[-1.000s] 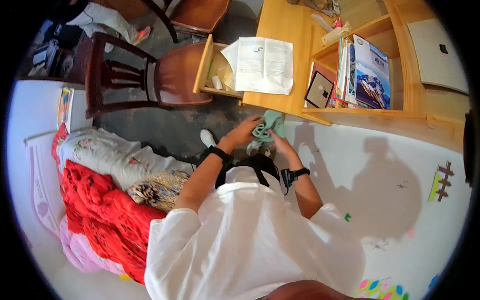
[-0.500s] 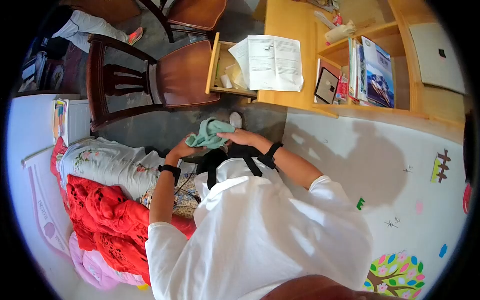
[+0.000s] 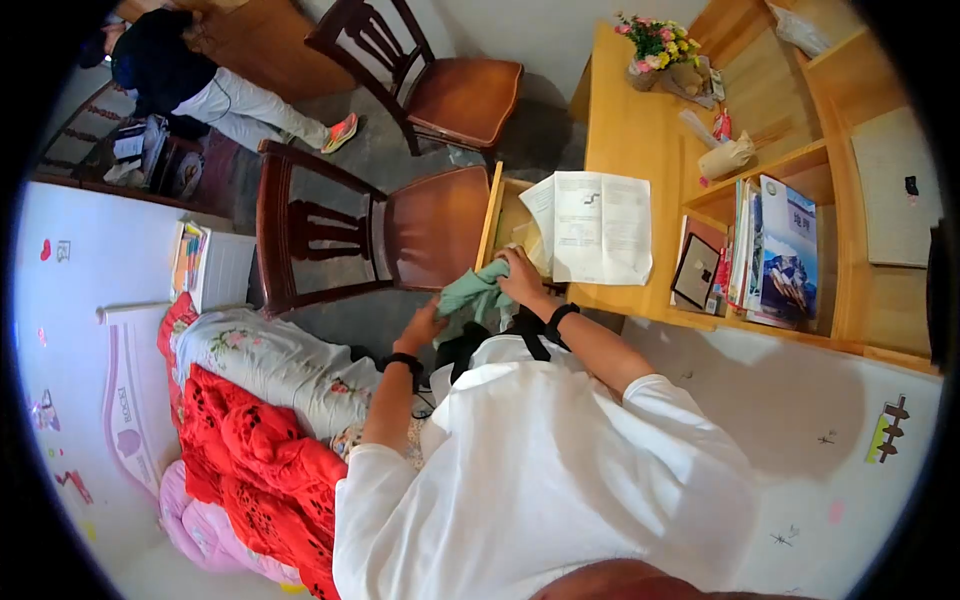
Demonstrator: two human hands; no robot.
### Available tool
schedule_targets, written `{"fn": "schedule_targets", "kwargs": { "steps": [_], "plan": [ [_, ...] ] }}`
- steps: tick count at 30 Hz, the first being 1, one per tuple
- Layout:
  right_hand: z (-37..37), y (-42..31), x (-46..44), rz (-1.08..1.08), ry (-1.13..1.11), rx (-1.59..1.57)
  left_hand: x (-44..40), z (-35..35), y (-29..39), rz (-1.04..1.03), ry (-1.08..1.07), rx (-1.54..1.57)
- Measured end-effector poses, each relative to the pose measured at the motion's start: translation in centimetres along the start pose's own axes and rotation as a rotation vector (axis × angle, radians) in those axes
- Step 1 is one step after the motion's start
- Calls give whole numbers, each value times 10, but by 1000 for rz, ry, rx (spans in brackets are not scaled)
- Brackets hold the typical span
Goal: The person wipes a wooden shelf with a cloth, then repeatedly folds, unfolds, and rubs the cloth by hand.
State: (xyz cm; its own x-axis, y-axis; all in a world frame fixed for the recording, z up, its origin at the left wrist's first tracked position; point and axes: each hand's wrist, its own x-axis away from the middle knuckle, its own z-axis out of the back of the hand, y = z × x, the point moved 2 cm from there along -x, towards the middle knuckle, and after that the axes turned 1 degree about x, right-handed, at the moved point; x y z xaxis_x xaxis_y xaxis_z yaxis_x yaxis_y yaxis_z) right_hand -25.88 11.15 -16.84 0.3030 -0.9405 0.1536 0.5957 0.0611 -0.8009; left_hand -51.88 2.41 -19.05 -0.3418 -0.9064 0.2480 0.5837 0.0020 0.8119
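Observation:
A crumpled green cloth [image 3: 474,293] hangs between my two hands, in front of the open drawer [image 3: 490,222]. My left hand [image 3: 422,325] has its fingers closed on the cloth's lower left edge. Gripping the cloth's upper right part, my right hand [image 3: 520,278] is close to the drawer's near corner. Printed paper sheets [image 3: 602,228] lie on the wooden desk [image 3: 625,120] and partly over the drawer. Small pale items in the drawer are mostly covered.
Two brown chairs [image 3: 440,220] stand left of the desk. Books [image 3: 788,250] and a flower bouquet [image 3: 655,45] are at the right and back. A bed with a red blanket [image 3: 260,450] lies at the left. Another person [image 3: 170,75] is at the far upper left.
The view has shifted, bringing the flowers and more of the other person into sight. Both hands have carried the cloth from over the floor to beside the drawer.

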Motion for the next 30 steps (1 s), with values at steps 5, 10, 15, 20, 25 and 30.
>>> {"fn": "schedule_targets", "kwargs": {
  "steps": [5,10,15,20,25,30],
  "plan": [
    [11,-5,-27,-29,132,39,-43,45,8,276,235,84],
    [-16,-9,-36,-330,-259,-87,-105,42,-16,-38,126,-246],
    [-67,30,-46,-354,-362,109,-166,47,-4,268,50,-121],
    [-15,10,-96,-584,65,-324,-228,42,-19,-89,-125,-236],
    [3,-6,-131,-565,436,-416,-286,35,-9,-191,-31,-50],
    [-28,24,-100,-455,85,-112,-250,13,-6,50,-305,-395]
  ]
}}
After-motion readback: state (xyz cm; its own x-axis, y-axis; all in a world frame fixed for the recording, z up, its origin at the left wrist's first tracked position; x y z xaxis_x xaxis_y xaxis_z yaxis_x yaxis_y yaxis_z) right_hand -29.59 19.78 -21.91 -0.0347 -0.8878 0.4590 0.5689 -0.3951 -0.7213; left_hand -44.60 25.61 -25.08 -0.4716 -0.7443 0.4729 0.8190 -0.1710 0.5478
